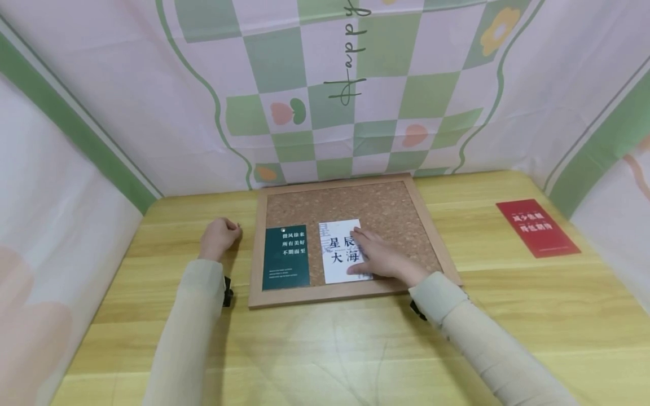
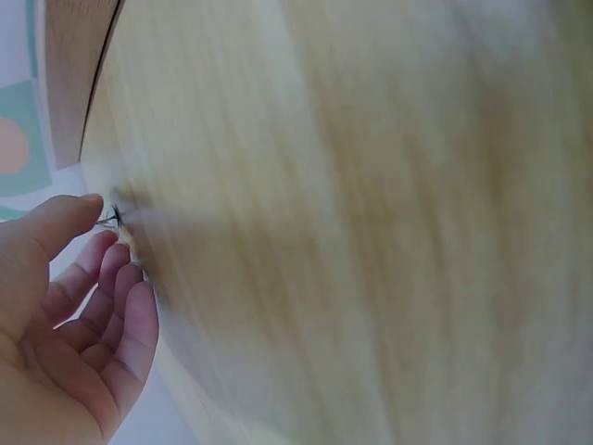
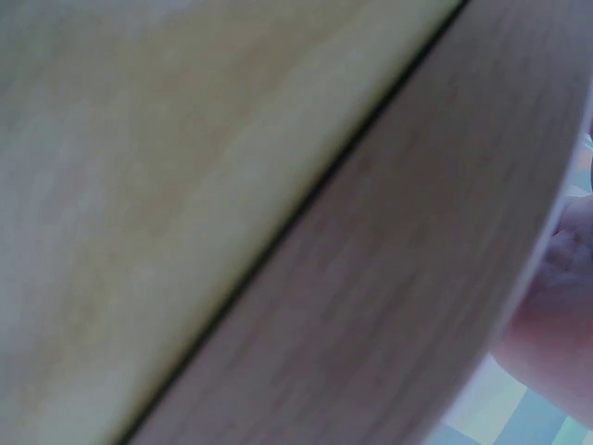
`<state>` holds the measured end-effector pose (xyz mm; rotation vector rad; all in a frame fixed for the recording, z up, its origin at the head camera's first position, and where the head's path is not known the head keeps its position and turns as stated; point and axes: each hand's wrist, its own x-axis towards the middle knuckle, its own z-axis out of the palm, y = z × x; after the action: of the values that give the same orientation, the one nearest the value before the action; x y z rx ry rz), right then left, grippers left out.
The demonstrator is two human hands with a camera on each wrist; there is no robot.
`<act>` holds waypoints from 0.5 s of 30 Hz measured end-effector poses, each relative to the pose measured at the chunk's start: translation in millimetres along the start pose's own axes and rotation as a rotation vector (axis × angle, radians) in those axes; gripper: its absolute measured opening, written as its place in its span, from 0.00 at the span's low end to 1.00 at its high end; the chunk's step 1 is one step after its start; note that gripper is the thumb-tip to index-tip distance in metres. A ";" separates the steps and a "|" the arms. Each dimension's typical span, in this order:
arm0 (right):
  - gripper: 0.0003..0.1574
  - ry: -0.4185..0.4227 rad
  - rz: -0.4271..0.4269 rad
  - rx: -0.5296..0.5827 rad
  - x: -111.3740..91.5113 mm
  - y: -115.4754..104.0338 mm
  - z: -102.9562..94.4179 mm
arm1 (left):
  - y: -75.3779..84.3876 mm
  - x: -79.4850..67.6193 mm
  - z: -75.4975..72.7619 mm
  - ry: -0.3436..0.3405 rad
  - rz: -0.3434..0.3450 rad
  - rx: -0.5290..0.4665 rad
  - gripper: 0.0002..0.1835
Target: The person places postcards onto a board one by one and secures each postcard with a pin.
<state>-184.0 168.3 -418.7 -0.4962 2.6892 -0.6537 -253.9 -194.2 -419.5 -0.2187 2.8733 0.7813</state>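
A framed cork board lies on the table. On its left side a dark green card has a small pale pushpin near its top. My right hand rests over the right part of a white card on the cork, its fingers spread. In the right wrist view, only part of that right hand shows past the wooden frame. Left of the board, my left hand pinches a small, thin pushpin between thumb and finger, partly blurred; its other fingers curl loosely.
A red card with white print lies toward the right of the wooden table. Behind the table hangs a checkered green and white cloth, and the board's far edge reaches close to it.
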 end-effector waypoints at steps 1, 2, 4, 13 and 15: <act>0.62 0.000 0.001 -0.001 0.2 0.1 -0.2 | 1.5 -1.1 -0.5 -0.017 -0.008 -0.002 0.16; 0.62 -0.001 0.004 -0.001 0.4 0.3 -0.4 | 2.5 -2.0 -0.7 -0.018 -0.006 0.003 0.16; 0.62 -0.001 0.004 -0.005 0.6 0.8 -0.6 | 4.9 -4.3 -1.4 -0.017 -0.002 0.017 0.16; 0.61 -0.001 0.005 0.008 -1.4 -0.5 -1.6 | 9.7 -9.2 -3.4 -0.044 -0.021 0.023 0.16; 0.61 -0.001 0.001 0.010 -1.5 -0.9 -1.5 | 7.2 -5.9 -2.3 -0.049 -0.028 0.023 0.16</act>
<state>-183.0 168.8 -416.7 -0.4922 2.6839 -0.6662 -249.7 -188.6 -412.9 -0.2331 2.8259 0.7374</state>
